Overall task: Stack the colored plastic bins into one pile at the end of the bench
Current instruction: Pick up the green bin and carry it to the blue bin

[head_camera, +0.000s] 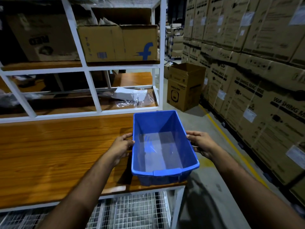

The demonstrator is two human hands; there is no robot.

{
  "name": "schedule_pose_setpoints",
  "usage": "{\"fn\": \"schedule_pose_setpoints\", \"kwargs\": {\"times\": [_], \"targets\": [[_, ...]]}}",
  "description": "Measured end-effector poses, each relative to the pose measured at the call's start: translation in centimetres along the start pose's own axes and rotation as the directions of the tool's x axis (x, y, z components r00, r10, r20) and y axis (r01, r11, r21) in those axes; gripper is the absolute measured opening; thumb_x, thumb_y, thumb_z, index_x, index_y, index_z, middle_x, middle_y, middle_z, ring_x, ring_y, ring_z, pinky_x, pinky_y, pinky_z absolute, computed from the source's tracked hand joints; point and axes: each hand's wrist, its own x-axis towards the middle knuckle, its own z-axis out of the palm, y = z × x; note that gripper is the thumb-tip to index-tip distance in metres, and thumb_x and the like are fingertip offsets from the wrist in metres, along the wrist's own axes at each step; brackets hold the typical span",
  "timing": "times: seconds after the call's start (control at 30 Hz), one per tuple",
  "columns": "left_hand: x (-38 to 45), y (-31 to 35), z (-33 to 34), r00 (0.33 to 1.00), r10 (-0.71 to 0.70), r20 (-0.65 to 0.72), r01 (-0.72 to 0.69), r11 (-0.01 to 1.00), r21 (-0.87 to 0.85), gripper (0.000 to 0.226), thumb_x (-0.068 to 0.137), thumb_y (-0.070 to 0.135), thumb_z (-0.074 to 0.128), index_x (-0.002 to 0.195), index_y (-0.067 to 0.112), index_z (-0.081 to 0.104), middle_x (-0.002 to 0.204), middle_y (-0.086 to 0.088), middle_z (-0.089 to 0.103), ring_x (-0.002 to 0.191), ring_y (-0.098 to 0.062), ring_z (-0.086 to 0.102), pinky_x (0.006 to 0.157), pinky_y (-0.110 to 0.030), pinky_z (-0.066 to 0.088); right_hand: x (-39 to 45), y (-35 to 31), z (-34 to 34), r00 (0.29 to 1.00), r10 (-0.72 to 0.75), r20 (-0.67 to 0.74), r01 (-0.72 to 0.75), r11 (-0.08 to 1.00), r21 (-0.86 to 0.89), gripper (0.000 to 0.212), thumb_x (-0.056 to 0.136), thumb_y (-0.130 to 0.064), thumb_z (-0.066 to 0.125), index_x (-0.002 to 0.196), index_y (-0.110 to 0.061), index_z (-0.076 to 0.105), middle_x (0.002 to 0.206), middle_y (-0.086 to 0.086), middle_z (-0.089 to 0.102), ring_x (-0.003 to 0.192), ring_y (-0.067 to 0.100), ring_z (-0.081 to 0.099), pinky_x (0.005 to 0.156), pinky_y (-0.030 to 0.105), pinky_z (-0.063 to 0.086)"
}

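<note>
A blue plastic bin (162, 146), empty and open side up, is at the right end of the wooden bench (57, 154). My left hand (121, 147) grips its left long rim and my right hand (200, 143) grips its right long rim. The bin's near end juts slightly past the bench's front corner. I cannot tell whether it rests on the bench or hangs just above it. No other colored bin is in view.
A white metal rack (89, 90) with cardboard boxes (118, 42) and plastic wrap stands behind the bench. A wire mesh shelf (132, 210) lies below. An open carton (185, 86) and stacked washing machine cartons (255, 80) line the aisle on the right.
</note>
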Motion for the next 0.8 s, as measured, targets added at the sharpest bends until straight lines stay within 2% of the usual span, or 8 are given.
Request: {"fn": "schedule_pose_setpoints", "kwargs": {"times": [0.1, 0.17, 0.27, 0.37, 0.5, 0.6, 0.7, 0.8], "targets": [[-0.1, -0.1, -0.2, 0.999, 0.003, -0.032, -0.004, 1.000, -0.031, 0.039, 0.092, 0.014, 0.057, 0.129, 0.024, 0.051, 0.107, -0.004, 0.068, 0.101, -0.022, 0.062, 0.089, -0.044, 0.051, 0.1, 0.2, 0.3, 0.995, -0.037, -0.097, 0.029, 0.996, -0.080, 0.022, 0.094, -0.016, 0.057, 0.112, -0.013, 0.069, 0.100, 0.010, 0.072, 0.074, 0.018, 0.062, 0.051, 0.025, 0.049], [-0.6, 0.0, -0.6, 0.997, 0.049, -0.067, -0.051, 0.998, -0.024, 0.038, 0.093, 0.014, 0.055, 0.129, 0.024, 0.050, 0.101, -0.004, 0.066, 0.090, -0.019, 0.059, 0.076, -0.037, 0.051, 0.4, 0.3, 0.5, 0.973, -0.139, -0.183, 0.094, 0.967, -0.235, 0.027, 0.091, -0.021, 0.062, 0.116, -0.014, 0.067, 0.098, 0.005, 0.068, 0.078, 0.017, 0.060, 0.060, 0.029, 0.050], [-0.9, -0.1, -1.8, 0.981, 0.152, -0.121, -0.150, 0.988, 0.030, 0.034, 0.094, 0.015, 0.054, 0.127, 0.025, 0.051, 0.100, -0.001, 0.062, 0.087, -0.016, 0.057, 0.068, -0.032, 0.049, -0.1, -0.5, 1.5, 0.914, -0.364, -0.177, 0.204, 0.792, -0.575, 0.035, 0.087, -0.027, 0.064, 0.121, -0.019, 0.064, 0.105, 0.002, 0.064, 0.093, 0.018, 0.062, 0.077, 0.035, 0.053], [-1.7, -0.4, -3.8, 0.947, 0.276, -0.166, -0.256, 0.957, 0.134, 0.037, 0.094, 0.012, 0.054, 0.130, 0.020, 0.054, 0.105, 0.000, 0.062, 0.100, -0.019, 0.059, 0.073, -0.032, 0.046, -0.8, -1.6, 3.7, 0.834, -0.552, 0.014, 0.343, 0.498, -0.796, 0.039, 0.088, -0.032, 0.062, 0.126, -0.024, 0.059, 0.117, 0.002, 0.058, 0.109, 0.018, 0.055, 0.092, 0.033, 0.046], [-4.1, -1.8, -8.1, 0.851, 0.496, -0.174, -0.357, 0.789, 0.501, 0.044, 0.093, 0.016, 0.057, 0.136, 0.021, 0.051, 0.128, -0.002, 0.056, 0.119, -0.019, 0.051, 0.096, -0.037, 0.043, -1.6, -2.0, 9.0, 0.733, -0.583, 0.352, 0.551, 0.204, -0.810, 0.049, 0.091, -0.039, 0.056, 0.136, -0.022, 0.051, 0.131, 0.002, 0.053, 0.123, 0.020, 0.045, 0.102, 0.033, 0.039], [-6.0, -3.4, -13.3, 0.796, 0.584, -0.159, -0.309, 0.618, 0.723, 0.048, 0.094, 0.030, 0.052, 0.141, 0.020, 0.044, 0.138, -0.002, 0.050, 0.127, -0.023, 0.042, 0.099, -0.034, 0.034, -3.0, -2.1, 14.6, 0.696, -0.524, 0.491, 0.627, 0.111, -0.771, 0.055, 0.095, -0.048, 0.044, 0.145, -0.025, 0.037, 0.148, -0.001, 0.040, 0.138, 0.018, 0.032, 0.108, 0.042, 0.038], [-7.8, -5.2, -20.0, 0.802, 0.577, -0.158, -0.188, 0.493, 0.849, 0.055, 0.096, 0.039, 0.048, 0.147, 0.023, 0.033, 0.149, 0.000, 0.039, 0.137, -0.022, 0.032, 0.105, -0.037, 0.034, -4.5, -1.9, 21.4, 0.648, -0.496, 0.579, 0.661, -0.013, -0.751, 0.060, 0.096, -0.053, 0.038, 0.150, -0.027, 0.028, 0.158, 0.001, 0.027, 0.146, 0.020, 0.021, 0.115, 0.045, 0.029], [-10.0, -6.9, -26.7, 0.816, 0.540, -0.205, -0.058, 0.431, 0.901, 0.062, 0.096, 0.047, 0.043, 0.151, 0.027, 0.022, 0.158, 0.004, 0.026, 0.145, -0.018, 0.019, 0.110, -0.043, 0.030, -5.9, -1.4, 28.5, 0.616, -0.470, 0.633, 0.668, -0.115, -0.735, 0.066, 0.096, -0.057, 0.033, 0.152, -0.025, 0.022, 0.161, 0.001, 0.019, 0.149, 0.021, 0.012, 0.118, 0.049, 0.019]]}}
